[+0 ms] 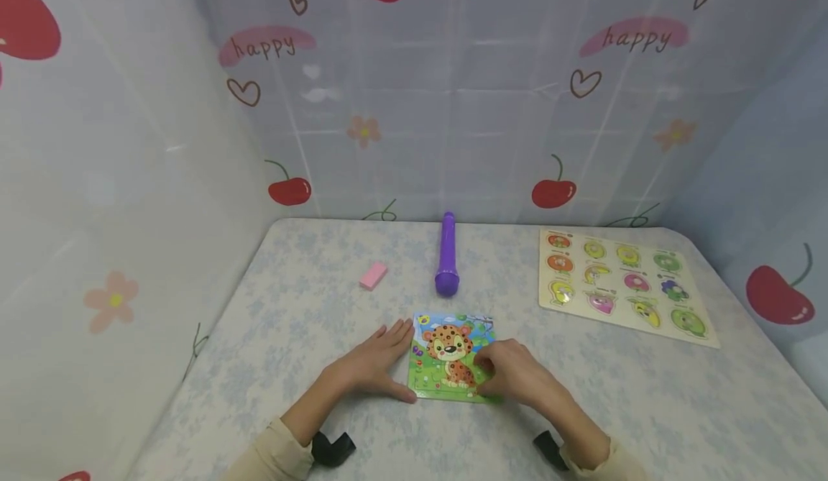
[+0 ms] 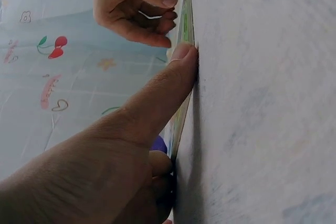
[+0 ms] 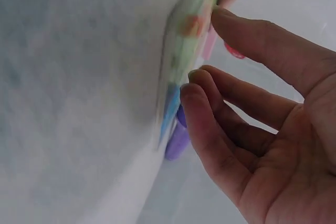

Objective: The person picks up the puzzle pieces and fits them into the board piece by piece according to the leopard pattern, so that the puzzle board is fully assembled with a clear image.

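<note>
A square jigsaw puzzle (image 1: pixel 446 373) with a cartoon leopard on green grass lies flat on the table in the head view. My left hand (image 1: pixel 375 367) rests along its left side, fingers stretched out and thumb at the near left corner. In the left wrist view that thumb (image 2: pixel 163 93) touches the puzzle's edge (image 2: pixel 185 24). Over the puzzle's right part is my right hand (image 1: pixel 517 374), its fingers bent and tips right at the picture. The right wrist view shows a gap between thumb and fingers (image 3: pixel 210 124), with nothing held in it.
Beyond the puzzle lie a purple toy microphone (image 1: pixel 448 254) and a small pink block (image 1: pixel 373 276). A fruit picture board (image 1: pixel 624 287) lies at the back right of the pale patterned table (image 1: pixel 291 287). Printed curtains (image 1: pixel 414 107) enclose the back and sides.
</note>
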`<action>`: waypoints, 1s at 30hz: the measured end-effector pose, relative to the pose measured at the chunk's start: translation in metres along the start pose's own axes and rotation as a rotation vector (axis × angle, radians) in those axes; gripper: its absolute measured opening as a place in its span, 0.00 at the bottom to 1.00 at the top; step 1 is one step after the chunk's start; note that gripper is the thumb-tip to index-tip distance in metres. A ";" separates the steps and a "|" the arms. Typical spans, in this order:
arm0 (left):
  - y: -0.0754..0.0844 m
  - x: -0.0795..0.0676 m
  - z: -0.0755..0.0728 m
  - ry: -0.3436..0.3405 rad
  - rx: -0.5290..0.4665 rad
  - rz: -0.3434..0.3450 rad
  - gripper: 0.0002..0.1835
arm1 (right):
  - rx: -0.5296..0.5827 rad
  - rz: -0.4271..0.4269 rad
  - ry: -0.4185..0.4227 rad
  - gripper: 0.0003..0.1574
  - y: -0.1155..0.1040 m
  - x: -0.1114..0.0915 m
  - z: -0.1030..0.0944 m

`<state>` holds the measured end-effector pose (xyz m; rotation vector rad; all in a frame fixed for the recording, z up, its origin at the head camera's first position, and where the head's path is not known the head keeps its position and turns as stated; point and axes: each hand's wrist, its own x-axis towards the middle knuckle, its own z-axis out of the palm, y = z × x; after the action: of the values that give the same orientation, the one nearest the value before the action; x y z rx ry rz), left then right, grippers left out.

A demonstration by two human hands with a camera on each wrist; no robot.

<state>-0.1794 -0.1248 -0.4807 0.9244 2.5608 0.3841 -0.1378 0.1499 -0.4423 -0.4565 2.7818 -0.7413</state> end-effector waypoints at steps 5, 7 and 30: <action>-0.003 -0.003 -0.005 0.006 -0.007 0.013 0.64 | -0.200 -0.064 0.202 0.39 0.008 -0.003 -0.010; -0.004 -0.005 -0.010 0.055 0.029 0.030 0.59 | -0.334 -0.129 0.320 0.46 0.014 -0.003 -0.014; 0.011 -0.006 -0.021 0.599 0.617 0.050 0.50 | -0.636 -0.361 0.566 0.55 0.028 0.005 -0.012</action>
<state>-0.1788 -0.1235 -0.4561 1.2207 3.3010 -0.1732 -0.1522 0.1764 -0.4473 -1.0160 3.5012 0.0093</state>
